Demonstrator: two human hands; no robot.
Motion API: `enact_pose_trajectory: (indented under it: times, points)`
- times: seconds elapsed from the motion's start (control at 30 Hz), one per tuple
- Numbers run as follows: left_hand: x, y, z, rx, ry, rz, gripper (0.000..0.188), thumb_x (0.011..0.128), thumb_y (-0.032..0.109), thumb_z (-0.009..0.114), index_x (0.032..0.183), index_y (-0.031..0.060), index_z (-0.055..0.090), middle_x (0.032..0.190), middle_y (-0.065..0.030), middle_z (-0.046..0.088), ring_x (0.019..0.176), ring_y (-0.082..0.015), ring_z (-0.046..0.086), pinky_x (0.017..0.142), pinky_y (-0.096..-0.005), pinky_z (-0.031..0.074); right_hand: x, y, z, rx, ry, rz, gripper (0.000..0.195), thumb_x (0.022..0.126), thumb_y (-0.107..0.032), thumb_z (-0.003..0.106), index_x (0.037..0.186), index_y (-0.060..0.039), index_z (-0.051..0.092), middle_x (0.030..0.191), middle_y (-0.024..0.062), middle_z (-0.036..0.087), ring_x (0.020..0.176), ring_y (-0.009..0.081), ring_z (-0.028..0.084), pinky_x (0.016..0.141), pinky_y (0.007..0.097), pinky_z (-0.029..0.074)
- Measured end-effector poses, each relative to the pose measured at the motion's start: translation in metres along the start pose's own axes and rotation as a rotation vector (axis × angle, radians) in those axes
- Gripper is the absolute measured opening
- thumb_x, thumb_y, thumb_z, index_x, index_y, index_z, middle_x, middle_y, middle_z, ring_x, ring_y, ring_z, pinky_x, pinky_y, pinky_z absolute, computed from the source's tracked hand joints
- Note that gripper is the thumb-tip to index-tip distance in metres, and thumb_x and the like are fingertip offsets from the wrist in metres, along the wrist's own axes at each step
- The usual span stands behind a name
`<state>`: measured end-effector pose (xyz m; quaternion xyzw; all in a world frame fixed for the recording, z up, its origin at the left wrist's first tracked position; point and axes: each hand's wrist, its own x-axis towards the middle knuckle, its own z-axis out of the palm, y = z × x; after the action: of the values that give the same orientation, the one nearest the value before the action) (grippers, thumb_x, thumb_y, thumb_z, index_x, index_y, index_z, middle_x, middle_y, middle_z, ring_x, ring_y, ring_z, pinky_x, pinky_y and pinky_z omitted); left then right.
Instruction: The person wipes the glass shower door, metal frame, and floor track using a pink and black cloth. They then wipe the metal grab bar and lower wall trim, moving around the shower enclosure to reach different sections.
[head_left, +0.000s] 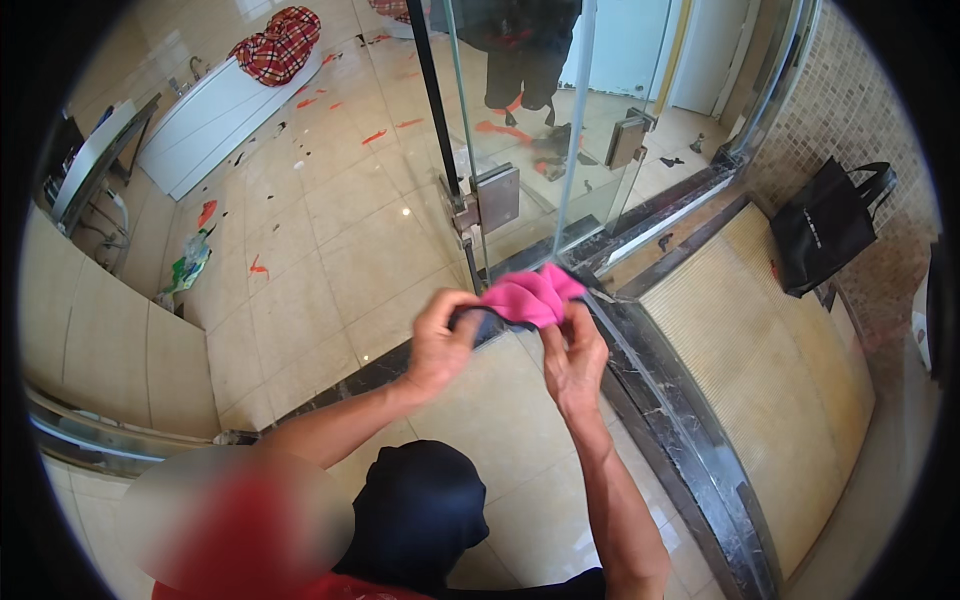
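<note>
A pink cloth (532, 295) with dark edging is bunched up between my two hands, in front of the glass door's lower corner. My left hand (441, 339) pinches its dark-edged left end between thumb and fingers. At the lower right side of the cloth, my right hand (576, 352) grips it with the fingertips. Part of the cloth is blurred, so its exact shape cannot be made out. Below the hands, my knee in dark trousers (420, 502) juts over the tiled floor (525, 457).
A hinged glass panel (525, 127) stands just beyond my hands, above a dark marble sill (352, 379). A black bag (823, 229) leans against the mosaic wall on the right. Red and dark scraps (373, 136) litter the floor near a white bathtub (225, 105) bearing a plaid cloth (277, 46).
</note>
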<state>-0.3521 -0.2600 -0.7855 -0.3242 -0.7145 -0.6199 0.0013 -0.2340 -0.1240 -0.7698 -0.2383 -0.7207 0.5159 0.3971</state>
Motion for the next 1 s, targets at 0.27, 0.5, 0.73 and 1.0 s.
enact_pose_trajectory:
  times: [0.27, 0.5, 0.73, 1.0]
  points:
    - [0.057, -0.057, -0.016, -0.091, 0.222, -0.072, 0.011, 0.088, -0.006, 0.063, 0.095, 0.0028, 0.062, 0.083, 0.0024, 0.058, 0.077, -0.0075, 0.052, 0.068, -0.0251, 0.045, 0.029, 0.0, 0.095, -0.024, -0.071, -0.187, 0.036, 0.084, -0.009, 0.074, 0.115, 0.0002, 0.057, 0.096, 0.0224, 0.061, 0.092, 0.0404, 0.061, 0.08, 0.0461, 0.05]
    - [0.025, -0.163, 0.014, 0.058, 0.153, -0.24, 0.008, 0.082, 0.009, 0.07, 0.088, 0.0042, 0.068, 0.074, -0.0142, 0.067, 0.068, -0.0209, 0.063, 0.064, -0.0356, 0.049, -0.01, 0.087, 0.126, -0.21, -0.068, -0.008, 0.019, 0.091, -0.016, 0.067, 0.098, -0.0006, 0.057, 0.083, 0.0235, 0.063, 0.075, 0.0438, 0.062, 0.067, 0.0481, 0.049]
    - [0.004, -0.221, 0.027, 0.404, -0.057, -0.31, 0.021, 0.078, 0.021, 0.071, 0.095, 0.0084, 0.074, 0.09, -0.0215, 0.07, 0.087, -0.0405, 0.069, 0.075, -0.0464, 0.053, -0.04, 0.164, 0.143, -0.27, -0.107, 0.211, 0.023, 0.09, -0.021, 0.069, 0.099, -0.0033, 0.058, 0.082, 0.0196, 0.066, 0.074, 0.0382, 0.064, 0.07, 0.0467, 0.051]
    - [0.01, -0.262, 0.027, 0.367, -0.04, -0.353, 0.021, 0.079, 0.02, 0.069, 0.094, 0.0079, 0.076, 0.088, -0.0199, 0.072, 0.085, -0.037, 0.069, 0.076, -0.0444, 0.054, -0.045, 0.166, 0.156, -0.071, -0.094, 0.385, 0.026, 0.09, -0.019, 0.071, 0.106, -0.0017, 0.06, 0.091, 0.0142, 0.07, 0.082, 0.0258, 0.066, 0.078, 0.0386, 0.052]
